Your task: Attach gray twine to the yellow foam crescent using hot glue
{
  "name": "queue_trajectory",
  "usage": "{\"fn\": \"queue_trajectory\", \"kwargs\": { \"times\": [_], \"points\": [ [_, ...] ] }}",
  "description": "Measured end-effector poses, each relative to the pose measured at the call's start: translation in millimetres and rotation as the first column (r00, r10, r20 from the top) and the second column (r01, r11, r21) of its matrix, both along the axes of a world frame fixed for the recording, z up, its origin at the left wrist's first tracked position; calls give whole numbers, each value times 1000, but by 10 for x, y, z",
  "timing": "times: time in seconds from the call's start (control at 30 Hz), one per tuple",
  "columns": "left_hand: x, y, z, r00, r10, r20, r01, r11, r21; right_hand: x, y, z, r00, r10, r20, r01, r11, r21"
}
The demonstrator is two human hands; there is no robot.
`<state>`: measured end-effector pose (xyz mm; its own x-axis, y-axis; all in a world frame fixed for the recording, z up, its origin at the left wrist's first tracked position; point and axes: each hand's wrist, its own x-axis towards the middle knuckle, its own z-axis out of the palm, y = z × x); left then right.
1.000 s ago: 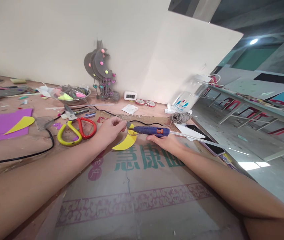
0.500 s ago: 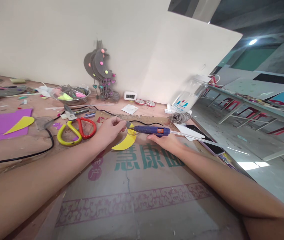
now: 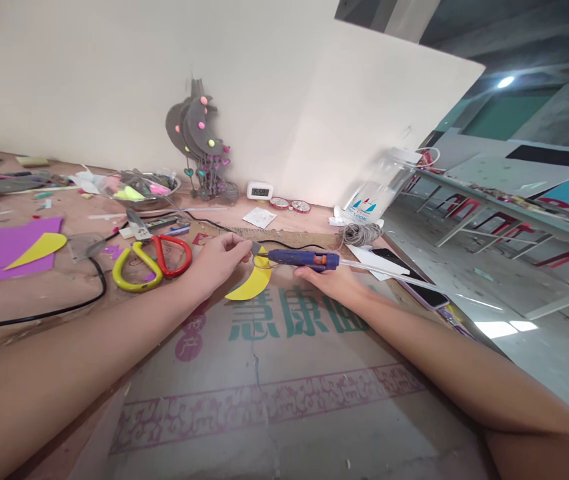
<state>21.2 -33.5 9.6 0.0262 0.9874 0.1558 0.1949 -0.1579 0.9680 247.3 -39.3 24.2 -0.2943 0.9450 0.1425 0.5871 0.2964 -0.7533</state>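
Note:
My right hand (image 3: 328, 281) is wrapped round a blue glue gun (image 3: 304, 259), which points left and has a long clear glue stick (image 3: 394, 273) out of its back. Near the nozzle, my left hand (image 3: 224, 257) pinches a small grey piece (image 3: 255, 249). A yellow crescent (image 3: 250, 285) lies under the nozzle on the printed board (image 3: 204, 373). The glue gun's tip is at or very close to the grey piece; whether they touch is not clear. A thin loop of string hangs by the tip.
Scissors (image 3: 137, 267) with yellow and red handles lie left of my left hand. Beyond them are a bowl (image 3: 139, 190) of coloured bits, a small clock (image 3: 259, 191) and a clear jar (image 3: 377, 187). Grey twine (image 3: 359, 234) and a phone (image 3: 414, 280) are at the right; purple sheets (image 3: 9, 250) are at the left.

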Motion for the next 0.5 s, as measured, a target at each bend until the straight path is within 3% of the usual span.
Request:
{"fn": "queue_trajectory", "kwargs": {
  "times": [0.5],
  "points": [
    [-3, -15, 14, 1000, -12, 4, 12, 1000, -8, 30, 13, -34, 996, -75, 47, 71, 994, 84]
  ]
}}
